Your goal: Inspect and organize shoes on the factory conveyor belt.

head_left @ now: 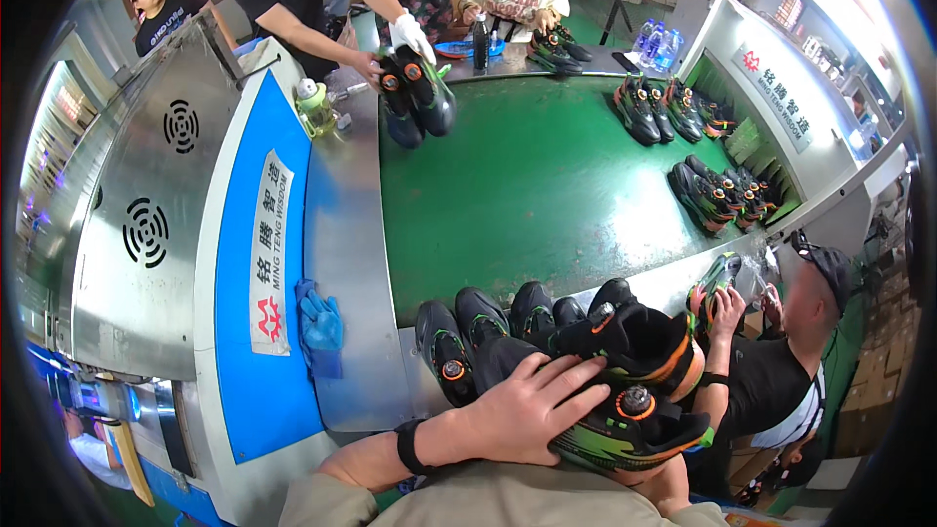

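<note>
Close to my body is a pair of black sneakers, with green and orange trim and round dial fasteners; the near sneaker [625,429] sits in front of the far sneaker [634,337]. Across their toe ends lies my left hand [532,405], its fingers bent over the uppers. From below, my right hand [659,481] supports the near sneaker; its fingers are hidden under the shoe. Just beyond, several more dark sneakers [447,337] line the table's near edge, one showing an orange-ringed dial.
A green conveyor belt [498,205] carries sneaker groups [712,193] at right. Across it, a co-worker's gloved hand [410,34] holds a sneaker pair [418,102]. Another person [781,371] handles a sneaker at right. A blue glove [320,320] lies on the metal edge at left.
</note>
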